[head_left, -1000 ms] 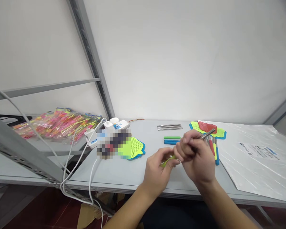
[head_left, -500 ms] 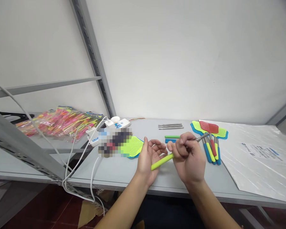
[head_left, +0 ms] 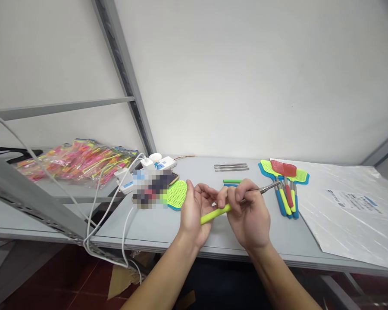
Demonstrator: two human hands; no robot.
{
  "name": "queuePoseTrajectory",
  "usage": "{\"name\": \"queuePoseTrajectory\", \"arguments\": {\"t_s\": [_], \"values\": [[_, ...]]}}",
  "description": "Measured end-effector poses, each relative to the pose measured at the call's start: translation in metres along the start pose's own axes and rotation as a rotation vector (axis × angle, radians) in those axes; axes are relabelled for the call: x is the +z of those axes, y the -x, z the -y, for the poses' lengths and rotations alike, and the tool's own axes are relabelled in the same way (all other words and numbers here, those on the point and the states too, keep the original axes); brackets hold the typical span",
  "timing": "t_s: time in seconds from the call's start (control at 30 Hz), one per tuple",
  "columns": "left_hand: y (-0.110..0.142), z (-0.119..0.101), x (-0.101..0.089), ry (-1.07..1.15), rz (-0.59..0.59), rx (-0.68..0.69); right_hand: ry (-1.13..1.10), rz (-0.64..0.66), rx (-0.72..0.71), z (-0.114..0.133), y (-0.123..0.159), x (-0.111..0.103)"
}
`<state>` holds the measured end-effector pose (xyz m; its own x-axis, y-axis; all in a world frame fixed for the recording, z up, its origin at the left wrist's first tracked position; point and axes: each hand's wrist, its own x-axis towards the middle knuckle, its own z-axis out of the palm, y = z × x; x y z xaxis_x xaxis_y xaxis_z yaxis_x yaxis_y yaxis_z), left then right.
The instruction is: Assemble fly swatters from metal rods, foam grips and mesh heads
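Note:
In my right hand [head_left: 248, 219] is a yellow-green tubular handle [head_left: 215, 214], the fingers closed round it. A slim metal rod [head_left: 269, 187] sticks out past that hand, up and to the right. My left hand [head_left: 192, 215] is palm up with fingers loosely curved and apart. The handle's lower end rests against its palm. Behind the left hand lies a yellow perforated swatter head [head_left: 177, 194] over a blue one. A green handle tube [head_left: 232, 181] and a blue one, partly covered by my right hand, lie on the table. Several steel rods [head_left: 231, 167] lie behind them.
At the right, several fly swatters [head_left: 287, 196] lie fanned out beside a white plastic sheet [head_left: 349, 219]. Power strips [head_left: 164, 163] with white cables [head_left: 125, 232] and a pixelated patch are left of centre. Bagged colourful items [head_left: 84, 161] lie beyond the metal shelf post [head_left: 123, 69].
Both hands have shifted slightly left with the handle. More of the metal rod now shows beyond my right hand. The camera view has shifted a little.

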<state>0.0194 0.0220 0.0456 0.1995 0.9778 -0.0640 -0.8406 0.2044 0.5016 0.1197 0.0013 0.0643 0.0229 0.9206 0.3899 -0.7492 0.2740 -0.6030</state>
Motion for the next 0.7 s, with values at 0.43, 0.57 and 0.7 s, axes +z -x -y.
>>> {"name": "queuePoseTrajectory", "arguments": {"t_s": [0.43,0.57,0.7], "values": [[0.024,0.004,0.021,0.013,-0.030,0.013,-0.086,0.027,0.044,0.004,0.001,0.009],[0.026,-0.004,0.026,0.024,-0.049,0.120,-0.089,0.045,0.051,0.001,0.001,0.003],[0.024,-0.023,0.025,-0.048,0.028,0.149,-0.001,-0.014,0.079,0.002,0.002,-0.006]]}}
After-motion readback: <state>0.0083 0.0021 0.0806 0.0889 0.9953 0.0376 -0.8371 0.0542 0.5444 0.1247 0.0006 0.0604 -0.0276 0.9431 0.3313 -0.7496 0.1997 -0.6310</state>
